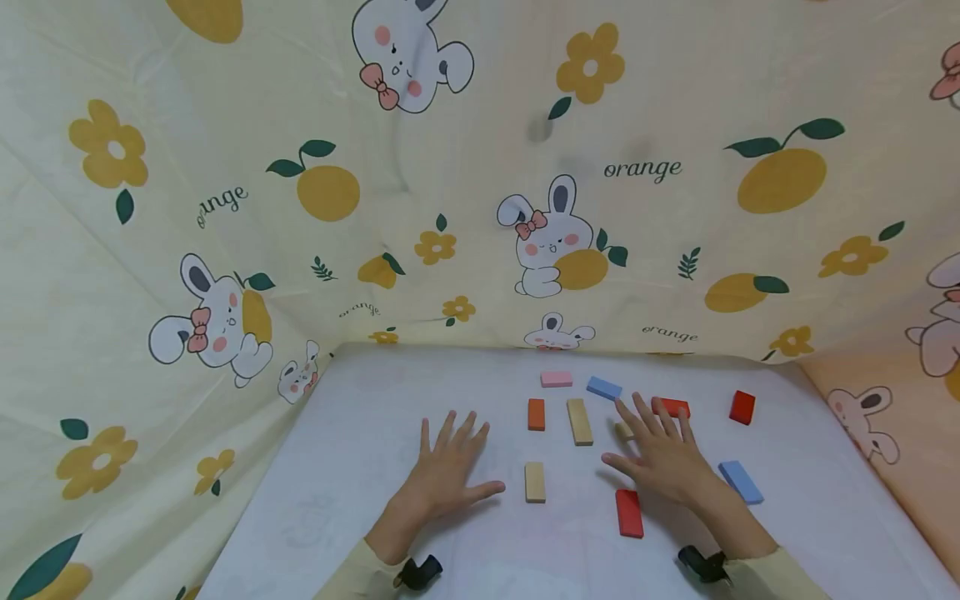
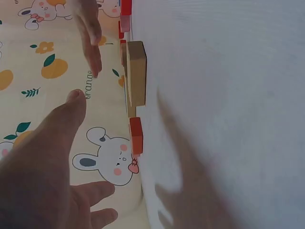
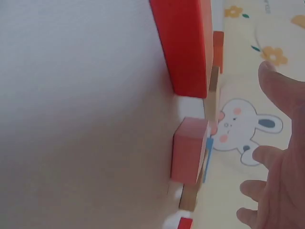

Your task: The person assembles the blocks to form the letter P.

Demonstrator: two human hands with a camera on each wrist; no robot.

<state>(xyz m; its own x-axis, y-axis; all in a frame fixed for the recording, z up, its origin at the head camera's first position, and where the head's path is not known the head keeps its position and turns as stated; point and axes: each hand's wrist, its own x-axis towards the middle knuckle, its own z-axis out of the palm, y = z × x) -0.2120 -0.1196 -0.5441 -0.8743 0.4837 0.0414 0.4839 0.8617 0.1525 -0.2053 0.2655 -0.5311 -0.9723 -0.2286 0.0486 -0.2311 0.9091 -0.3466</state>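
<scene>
My left hand (image 1: 448, 471) hovers over the white table with fingers spread and nothing in it. Just right of its thumb lies a tan wooden block (image 1: 535, 482), with an orange block (image 1: 536, 414) farther back. My right hand (image 1: 666, 457), also spread and holding nothing, is above the blocks on the right. By its thumb lies a red block (image 1: 629, 513); a small tan block (image 1: 623, 431) is partly covered by its fingers, and another red block (image 1: 671, 407) shows behind the fingertips. The right wrist view also shows a pink block (image 3: 189, 150), hidden under this hand from above.
At the back lie a pink block (image 1: 557, 379) and a blue block (image 1: 604, 388), with a long tan block (image 1: 580, 422) before them. Farther right are a red block (image 1: 742, 407) and a blue block (image 1: 741, 482). A rabbit-and-orange printed cloth (image 1: 465, 167) surrounds the table.
</scene>
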